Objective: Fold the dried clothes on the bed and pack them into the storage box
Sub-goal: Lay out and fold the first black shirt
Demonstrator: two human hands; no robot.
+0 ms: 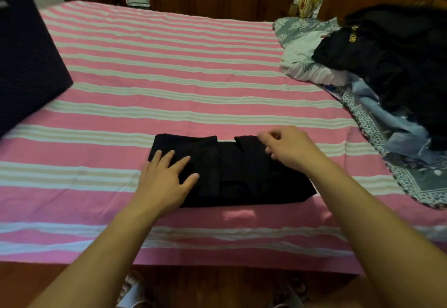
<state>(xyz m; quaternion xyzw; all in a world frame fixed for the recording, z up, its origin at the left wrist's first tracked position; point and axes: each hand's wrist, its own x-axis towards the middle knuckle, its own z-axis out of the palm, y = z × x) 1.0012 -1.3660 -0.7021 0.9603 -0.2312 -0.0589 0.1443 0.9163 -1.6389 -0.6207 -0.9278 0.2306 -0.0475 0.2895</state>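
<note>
While the left hand (167,177) presses flat, the right hand's (287,148) grip pinches the black garment (232,174).

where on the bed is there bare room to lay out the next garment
Bare pink-and-white striped sheet lies beyond the folded black garment, between the dark storage box on the left and the heap of unfolded clothes. The right side is crowded.
</note>
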